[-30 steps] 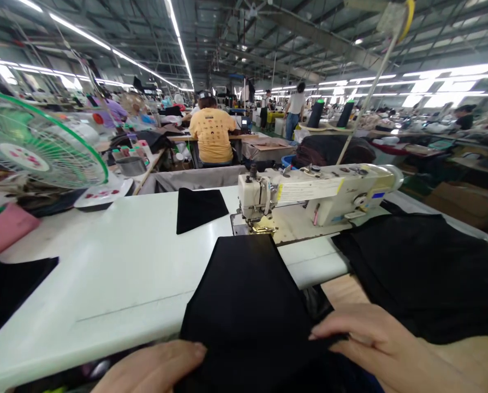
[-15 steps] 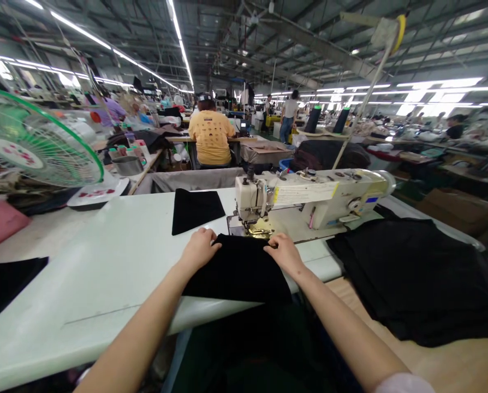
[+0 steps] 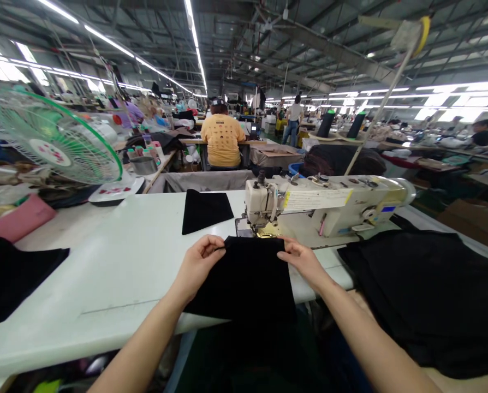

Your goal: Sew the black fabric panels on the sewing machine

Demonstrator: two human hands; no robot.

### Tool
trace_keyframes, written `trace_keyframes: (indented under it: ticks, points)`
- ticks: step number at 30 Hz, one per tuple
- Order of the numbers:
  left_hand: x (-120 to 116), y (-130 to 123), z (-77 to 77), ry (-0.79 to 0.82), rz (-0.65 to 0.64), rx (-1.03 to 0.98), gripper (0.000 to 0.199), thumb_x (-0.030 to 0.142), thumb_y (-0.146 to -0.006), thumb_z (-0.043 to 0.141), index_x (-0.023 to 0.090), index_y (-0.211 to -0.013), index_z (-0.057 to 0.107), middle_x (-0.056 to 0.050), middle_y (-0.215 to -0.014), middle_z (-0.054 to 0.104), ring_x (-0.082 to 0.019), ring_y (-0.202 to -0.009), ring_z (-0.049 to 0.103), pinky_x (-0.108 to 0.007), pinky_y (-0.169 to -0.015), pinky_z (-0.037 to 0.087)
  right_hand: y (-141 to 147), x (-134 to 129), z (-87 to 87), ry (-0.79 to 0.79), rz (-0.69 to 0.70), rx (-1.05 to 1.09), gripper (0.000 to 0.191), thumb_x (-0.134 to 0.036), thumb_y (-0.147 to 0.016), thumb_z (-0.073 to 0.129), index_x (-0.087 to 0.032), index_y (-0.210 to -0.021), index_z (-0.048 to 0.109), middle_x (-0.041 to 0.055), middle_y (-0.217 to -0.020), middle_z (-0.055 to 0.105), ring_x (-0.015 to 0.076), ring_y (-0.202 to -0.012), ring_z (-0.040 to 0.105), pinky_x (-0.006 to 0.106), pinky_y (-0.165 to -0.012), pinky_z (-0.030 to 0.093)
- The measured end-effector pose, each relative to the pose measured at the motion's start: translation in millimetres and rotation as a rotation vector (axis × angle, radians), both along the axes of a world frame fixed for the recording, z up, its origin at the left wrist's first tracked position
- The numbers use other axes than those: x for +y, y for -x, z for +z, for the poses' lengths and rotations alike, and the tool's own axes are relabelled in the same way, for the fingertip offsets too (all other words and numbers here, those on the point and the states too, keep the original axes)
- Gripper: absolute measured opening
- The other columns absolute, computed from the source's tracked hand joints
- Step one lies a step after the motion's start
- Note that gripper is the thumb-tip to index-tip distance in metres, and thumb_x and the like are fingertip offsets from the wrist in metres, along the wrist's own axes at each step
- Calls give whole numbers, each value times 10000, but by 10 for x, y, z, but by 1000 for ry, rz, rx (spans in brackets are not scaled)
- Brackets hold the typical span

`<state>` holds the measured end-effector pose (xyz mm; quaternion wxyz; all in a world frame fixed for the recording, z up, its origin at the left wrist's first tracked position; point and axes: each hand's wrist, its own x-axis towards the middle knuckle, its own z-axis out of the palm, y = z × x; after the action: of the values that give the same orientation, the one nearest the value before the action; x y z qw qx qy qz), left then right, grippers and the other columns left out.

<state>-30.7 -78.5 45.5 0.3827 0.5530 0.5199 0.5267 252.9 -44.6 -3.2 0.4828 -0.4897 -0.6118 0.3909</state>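
Observed at far left, on the pale bench [image 3: 129,262]: a black cloth piece [image 3: 15,281], cut off by the edge of view, with a pink bundle [image 3: 23,221] behind it. Next, beyond the bench: a green-rimmed fan [image 3: 55,144]. Further right, flat on the bench: a small black piece [image 3: 207,210], near the sewing machine [image 3: 329,199] and apart from both hands. Nearer: the left hand [image 3: 198,265], with fingers and thumb pinched on the far left corner of a black panel [image 3: 248,278]. Between the two hands: the same panel, spread across the front edge of the bench, with a straight far edge lying just in front of the presser foot; contact with the needle plate impossible to tell. Lower end lost against dark clothing. On the other side: the right hand [image 3: 305,265], with fingers and thumb closed on the far right corner. Behind that hand: the long arm of the machine, bearing a paper strip and a small blue display. At far right, well apart from the fingers: a pile of black cloth [image 3: 428,295]
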Motion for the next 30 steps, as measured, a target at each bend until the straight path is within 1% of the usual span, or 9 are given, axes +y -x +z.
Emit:
trace_keyframes:
  ticks: [2, 5, 8, 11, 14, 16, 18, 24, 30]
  points:
    - [-75, -2, 84, 20, 10, -166, 226, 313, -635, 771, 204, -793, 652, -41, -1023, 709, -217, -1002, 660, -344, -947, 499, 4, -35, 67, 21, -15, 88, 414, -577, -647, 792, -192, -660, 639, 110, -1117, 712, 242, -956, 679, 386, -891, 512]
    - [-149, -25, 180, 62, 25, -282, 245, 273, -606, 803, 201, -822, 711, -61, -1115, 721, -230, -1034, 661, -351, -958, 494, 25, -127, 181, -39, -110, 137, 423, -576, -609, 820, -189, -734, 707, 104, -1046, 723, 225, -857, 682, 370, -818, 539]
    - [-202, -53, 227, 44, 67, -359, 213, 248, -607, 822, 192, -792, 733, -59, -1123, 725, -218, -1047, 655, -313, -962, 481, 21, -257, 268, -116, -211, 158, 354, -516, -616, 836, -195, -733, 745, 104, -1055, 733, 232, -876, 687, 356, -816, 550]
    - [-242, -76, 250, 11, 107, -415, 202, 290, -639, 837, 189, -792, 751, -51, -1048, 740, -195, -984, 659, -281, -917, 488, -29, -354, 287, -111, -256, 172, 297, -478, -670, 820, -201, -765, 770, 105, -1100, 742, 255, -963, 687, 366, -873, 546]
    - [-270, -105, 279, 0, 146, -435, 252, 370, -676, 833, 183, -831, 769, -45, -932, 747, -180, -899, 656, -279, -875, 496, -84, -384, 262, -82, -267, 228, 320, -473, -711, 801, -197, -872, 794, 104, -1157, 739, 281, -1072, 667, 380, -937, 532]
    - [-282, -131, 307, -27, 186, -437, 258, 377, -670, 838, 179, -823, 772, -40, -905, 748, -174, -893, 652, -269, -880, 491, -99, -387, 253, -65, -252, 275, 352, -471, -714, 804, -194, -931, 797, 99, -1184, 733, 293, -1114, 655, 382, -957, 529]
    - [-289, -160, 336, -41, 223, -446, 252, 359, -654, 848, 181, -815, 771, -33, -889, 751, -165, -884, 654, -255, -872, 493, -90, -393, 266, -26, -252, 338, 364, -463, -694, 824, -193, -937, 800, 91, -1192, 733, 295, -1123, 655, 372, -958, 534]
    - [-278, -220, 382, -52, 270, -481, 239, 320, -624, 859, 180, -785, 752, -18, -818, 738, -150, -807, 656, -251, -810, 515, -15, -435, 385, 120, -338, 565, 389, -428, -532, 921, -203, -828, 807, 68, -1026, 780, 263, -1016, 699, 308, -889, 574]
    - [-250, -222, 361, -72, 284, -420, 226, 327, -640, 832, 174, -766, 723, -30, -834, 727, -172, -819, 665, -287, -832, 525, 6, -444, 460, 111, -376, 576, 399, -414, -472, 940, -212, -788, 801, 58, -877, 786, 232, -862, 724, 286, -801, 601]
